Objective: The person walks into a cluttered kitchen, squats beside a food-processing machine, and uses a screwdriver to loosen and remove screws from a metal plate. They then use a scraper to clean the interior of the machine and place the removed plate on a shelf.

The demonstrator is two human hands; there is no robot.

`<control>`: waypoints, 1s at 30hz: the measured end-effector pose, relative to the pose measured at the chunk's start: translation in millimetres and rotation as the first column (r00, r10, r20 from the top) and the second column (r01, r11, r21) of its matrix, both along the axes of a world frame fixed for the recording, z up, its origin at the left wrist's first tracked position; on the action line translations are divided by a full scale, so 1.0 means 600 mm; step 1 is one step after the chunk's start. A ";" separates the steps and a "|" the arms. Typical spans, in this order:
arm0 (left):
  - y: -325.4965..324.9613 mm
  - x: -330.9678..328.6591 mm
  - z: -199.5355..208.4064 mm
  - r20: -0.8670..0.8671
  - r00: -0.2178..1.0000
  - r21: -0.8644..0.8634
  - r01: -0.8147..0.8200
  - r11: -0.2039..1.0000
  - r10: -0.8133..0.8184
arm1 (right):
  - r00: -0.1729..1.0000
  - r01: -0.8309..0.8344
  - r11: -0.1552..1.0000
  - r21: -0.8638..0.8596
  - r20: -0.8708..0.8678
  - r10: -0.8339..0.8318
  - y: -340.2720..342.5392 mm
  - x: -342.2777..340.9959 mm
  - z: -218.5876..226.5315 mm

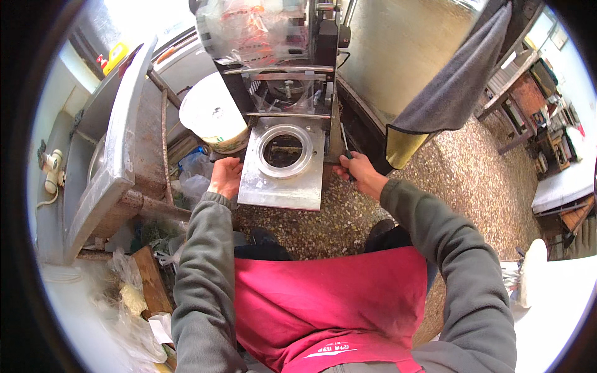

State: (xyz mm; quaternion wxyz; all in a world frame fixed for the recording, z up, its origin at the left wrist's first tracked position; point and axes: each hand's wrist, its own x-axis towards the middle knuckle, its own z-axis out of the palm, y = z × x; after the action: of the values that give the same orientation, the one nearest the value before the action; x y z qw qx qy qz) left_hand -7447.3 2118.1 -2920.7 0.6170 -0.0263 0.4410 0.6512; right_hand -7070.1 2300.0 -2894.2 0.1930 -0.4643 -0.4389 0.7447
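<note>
In front of me a square silver metal plate [255,183] juts from the front of an upright machine [333,43], its round raised ring [305,163] framing an open hole. My left hand [225,176] is at the plate's left edge with its fingers curled; a small dark piece shows by the fingertips, and what they grip is partly hidden. Right of the plate, my right hand [365,175] is closed round the black handle of a screwdriver [351,156], whose thin shaft points up along the machine's side. Clear printed film [249,31] hangs on a roll at the machine's top.
A white round tub [211,112] stands left of the machine. Farther left is a metal sink unit [118,143] with plastic bags [196,174] beneath. A grey cloth [448,87] hangs at right. The speckled floor [479,168] extends beyond, toward crowded shelves [553,124].
</note>
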 end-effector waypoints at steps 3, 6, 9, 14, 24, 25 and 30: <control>0.005 0.011 0.012 -0.058 0.996 -0.002 -0.068 0.998 0.068 | 0.968 -0.214 0.969 0.124 0.162 0.193 0.039 0.044 0.038; 0.005 0.041 0.033 -0.109 0.994 0.024 0.018 1.000 -0.015 | 0.908 -0.350 0.700 0.623 0.410 0.090 0.082 0.115 0.100; -0.003 0.081 0.049 -0.154 0.984 -0.014 0.084 0.996 -0.085 | 0.858 -0.481 0.371 0.794 0.514 0.013 0.098 0.190 0.158; -0.051 0.210 0.051 0.065 0.998 -0.045 0.000 0.999 0.003 | 0.865 -0.488 0.272 0.829 0.502 0.019 0.095 0.236 0.205; -0.103 0.504 0.132 0.045 0.943 0.013 0.328 0.945 -0.328 | 0.853 -0.491 0.322 0.810 0.522 -0.010 0.093 0.255 0.214; -0.101 0.508 0.141 0.034 0.942 0.036 0.334 0.942 -0.335 | 0.847 -0.496 0.343 0.798 0.531 -0.012 0.093 0.253 0.213; -0.088 0.517 0.162 0.000 0.945 0.078 0.326 0.942 -0.327 | 0.850 -0.516 0.473 0.714 0.495 0.180 0.109 0.232 0.206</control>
State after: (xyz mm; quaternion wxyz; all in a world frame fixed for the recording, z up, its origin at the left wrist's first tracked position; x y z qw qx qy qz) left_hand -7137.2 2065.0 -2823.7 0.7198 0.0669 0.4100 0.5562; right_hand -6931.1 2365.3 -2770.4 0.1471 -0.3414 -0.8489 0.3758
